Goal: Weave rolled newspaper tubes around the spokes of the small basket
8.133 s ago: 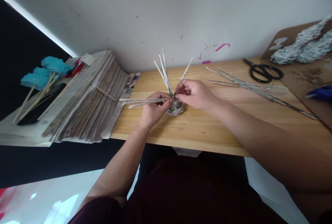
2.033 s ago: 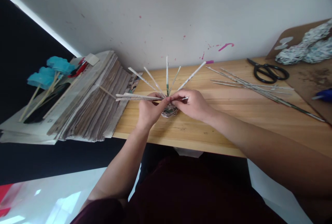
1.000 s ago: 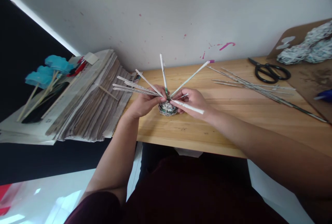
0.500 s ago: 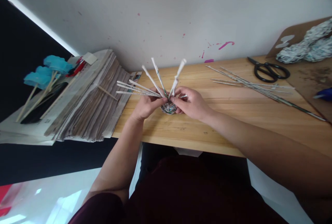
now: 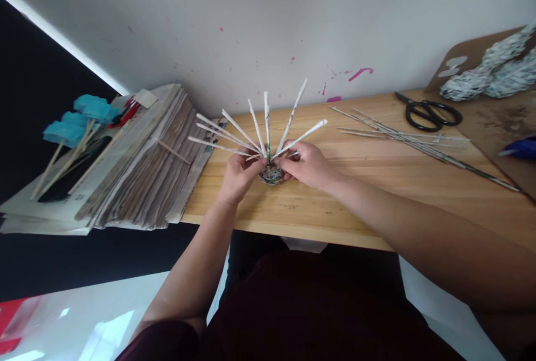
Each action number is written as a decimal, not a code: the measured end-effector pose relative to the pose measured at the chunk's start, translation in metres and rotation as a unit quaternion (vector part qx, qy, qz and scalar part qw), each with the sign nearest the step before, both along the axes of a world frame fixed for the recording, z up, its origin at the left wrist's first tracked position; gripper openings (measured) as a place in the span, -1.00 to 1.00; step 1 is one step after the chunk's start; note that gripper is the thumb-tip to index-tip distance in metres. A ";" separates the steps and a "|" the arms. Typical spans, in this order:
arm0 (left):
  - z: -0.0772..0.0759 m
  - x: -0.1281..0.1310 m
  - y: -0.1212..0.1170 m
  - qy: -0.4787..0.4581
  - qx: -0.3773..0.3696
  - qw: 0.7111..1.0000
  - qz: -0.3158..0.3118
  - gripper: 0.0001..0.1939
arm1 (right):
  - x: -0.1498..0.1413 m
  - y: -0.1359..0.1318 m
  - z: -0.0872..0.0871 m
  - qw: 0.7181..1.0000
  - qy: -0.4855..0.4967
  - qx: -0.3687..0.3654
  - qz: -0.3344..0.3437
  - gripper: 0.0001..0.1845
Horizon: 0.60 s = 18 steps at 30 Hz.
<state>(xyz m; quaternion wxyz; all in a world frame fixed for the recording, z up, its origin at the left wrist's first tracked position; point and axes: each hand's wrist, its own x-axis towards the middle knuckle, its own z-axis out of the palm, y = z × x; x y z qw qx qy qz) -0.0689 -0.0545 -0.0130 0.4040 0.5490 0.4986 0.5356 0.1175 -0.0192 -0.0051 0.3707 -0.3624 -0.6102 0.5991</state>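
A small woven paper basket (image 5: 271,175) is held between both hands, just above or on the wooden table. Several rolled-paper sticks (image 5: 256,126) fan up and outward from it. My left hand (image 5: 240,176) grips its left side, thumb at the woven edge and fingers behind, partly hidden by the sticks. At the right side, my right hand (image 5: 307,164) pinches the edge near the base of a stick that slants up to the right. The fingertips of the right hand are partly hidden behind the weave.
Loose rolled-paper sticks (image 5: 402,136) lie on the table (image 5: 335,205) to the right, with black scissors (image 5: 429,114) behind them. A tall stack of paper (image 5: 142,165) stands at left, bearing blue paper flowers (image 5: 95,108). White woven pieces (image 5: 469,83) rest at far right.
The sticks have spread apart and turned with the basket; one now slants low over the right hand. Both hands stay on the weave. The view has shifted slightly.
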 end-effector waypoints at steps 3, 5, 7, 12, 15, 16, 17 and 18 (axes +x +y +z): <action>0.001 0.003 -0.005 0.023 -0.018 0.999 0.017 -0.58 | 0.001 0.000 -0.001 0.999 -0.011 0.044 0.000 -0.91; 0.002 0.005 -0.005 0.038 -0.011 0.998 0.045 -0.59 | 0.001 0.001 -0.003 0.996 -0.018 0.083 -0.005 -0.91; 0.004 0.006 -0.005 0.034 -0.017 0.998 0.050 -0.61 | 0.002 0.003 -0.004 0.993 -0.030 0.111 -0.011 -0.87; 0.012 0.006 -0.005 0.004 -0.024 1.000 0.018 -0.66 | 0.003 0.006 -0.006 0.991 -0.038 0.129 -0.009 -0.87; 0.015 0.006 -0.004 -0.001 -0.007 1.000 -0.003 -0.69 | 0.003 0.006 -0.005 0.995 -0.033 0.092 -0.019 -0.91; 0.015 0.006 -0.004 -0.004 -0.002 1.000 -0.005 -0.70 | 0.003 0.005 -0.004 0.996 -0.030 0.080 -0.020 -0.92; 0.015 0.005 -0.003 -0.007 0.000 1.000 -0.005 -0.72 | 0.003 0.005 -0.004 0.997 -0.027 0.072 -0.019 -0.92; 0.014 0.005 -0.003 -0.011 0.001 1.000 -0.005 -0.72 | 0.003 0.005 -0.003 0.997 -0.024 0.067 -0.017 -0.92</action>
